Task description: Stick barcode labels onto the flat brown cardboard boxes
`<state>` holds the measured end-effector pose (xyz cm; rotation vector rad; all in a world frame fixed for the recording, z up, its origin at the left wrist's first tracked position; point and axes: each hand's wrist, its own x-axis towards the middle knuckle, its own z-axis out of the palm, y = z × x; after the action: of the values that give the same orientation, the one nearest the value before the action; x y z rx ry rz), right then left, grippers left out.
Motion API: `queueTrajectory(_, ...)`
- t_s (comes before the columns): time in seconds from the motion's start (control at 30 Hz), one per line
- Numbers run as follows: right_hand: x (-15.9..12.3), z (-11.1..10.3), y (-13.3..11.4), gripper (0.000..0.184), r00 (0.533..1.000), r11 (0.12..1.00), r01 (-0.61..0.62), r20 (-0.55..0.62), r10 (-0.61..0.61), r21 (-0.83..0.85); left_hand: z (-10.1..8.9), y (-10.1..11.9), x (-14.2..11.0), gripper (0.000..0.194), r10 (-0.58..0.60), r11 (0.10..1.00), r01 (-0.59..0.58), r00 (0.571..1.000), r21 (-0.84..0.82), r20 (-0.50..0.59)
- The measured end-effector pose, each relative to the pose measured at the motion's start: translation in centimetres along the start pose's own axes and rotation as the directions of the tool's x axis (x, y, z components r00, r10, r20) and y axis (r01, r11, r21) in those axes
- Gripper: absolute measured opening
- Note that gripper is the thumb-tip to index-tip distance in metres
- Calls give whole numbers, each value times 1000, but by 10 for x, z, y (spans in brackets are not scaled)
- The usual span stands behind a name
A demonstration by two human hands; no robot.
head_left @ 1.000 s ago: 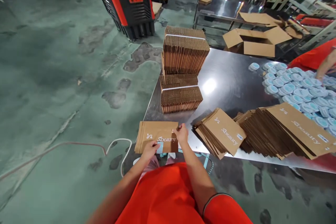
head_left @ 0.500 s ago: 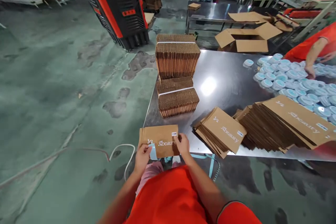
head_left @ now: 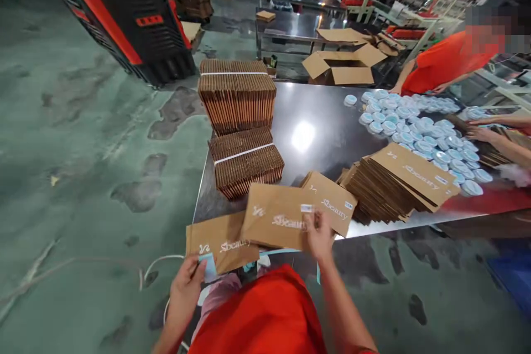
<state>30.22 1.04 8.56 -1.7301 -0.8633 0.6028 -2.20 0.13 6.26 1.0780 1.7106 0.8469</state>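
The right hand (head_left: 318,235) pinches the end of a kraft mailer (head_left: 274,218) lying crosswise, while the spread left hand (head_left: 186,292) sits just below a second mailer (head_left: 219,242).

White "Sbeauty" lettering runs across the flattened kraft carton (head_left: 276,220), the lower carton (head_left: 219,243) and the stacked cartons (head_left: 415,174); each white barcode sticker (head_left: 307,208) is too small to read.

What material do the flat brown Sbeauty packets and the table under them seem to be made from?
The flat Sbeauty packet looks like matte brown kraft cardboard: its face is dull, and the edges of the stacked packets show layered board. The table looks like polished stainless steel, judging by its bright glare and mirror-like shine, though the exact metal cannot be told.
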Motion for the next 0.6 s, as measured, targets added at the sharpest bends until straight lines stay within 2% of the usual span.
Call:
queueTrajectory(0.07, 31, -56, 1, 34, 961, 995, -92, -264, 80, -32, 8, 10, -7, 47, 7, 994, -4, 999, -111, 34)
queueTrajectory(0.13, 58, -93, 5, 37, 902, 961, -206, -417, 113, -184, 20, 23, -11, 41, 25, 986, -15, 998, -167, 55)
queueTrajectory(0.2, 71, -102, 8, 38, 873, 883, -245, -488, 22, -400, 30, 36, -13, 35, 31, 984, -12, 994, -177, 104)
queueTrajectory(0.27, 65, -84, 5, 40, 885, 837, -167, -454, -106, -521, 37, 48, -15, 26, 29, 985, -3, 987, -170, 156)
queueTrajectory(0.33, 40, -46, -4, 39, 935, 897, -34, -330, -128, -441, 40, 56, -17, 21, 16, 984, 18, 982, -177, 186)
queueTrajectory(0.37, 22, -23, -11, 36, 972, 942, 12, -217, -89, -336, 40, 59, -18, 21, 3, 982, 34, 980, -184, 198)
queueTrajectory(0.4, 3, -1, -18, 33, 997, 978, 27, -71, -43, -206, 41, 61, -20, 23, -12, 980, 53, 978, -194, 206)
queueTrajectory(0.43, -17, 20, -26, 30, 994, 997, 17, 113, -8, -80, 41, 62, -22, 26, -24, 976, 69, 977, -206, 212)
queueTrajectory(0.47, -35, 39, -34, 27, 951, 1000, -20, 310, 13, 20, 41, 64, -24, 28, -34, 973, 82, 976, -218, 216)
queueTrajectory(0.5, -51, 55, -40, 26, 891, 994, -68, 453, 20, 89, 41, 64, -26, 29, -39, 970, 89, 975, -226, 220)
queueTrajectory(0.57, -73, 77, -50, 23, 772, 977, -147, 635, 14, 157, 41, 65, -28, 27, -31, 965, 85, 976, -246, 216)
queueTrajectory(0.6, -79, 83, -53, 21, 735, 970, -172, 678, 10, 171, 40, 64, -28, 26, -25, 962, 80, 978, -261, 209)
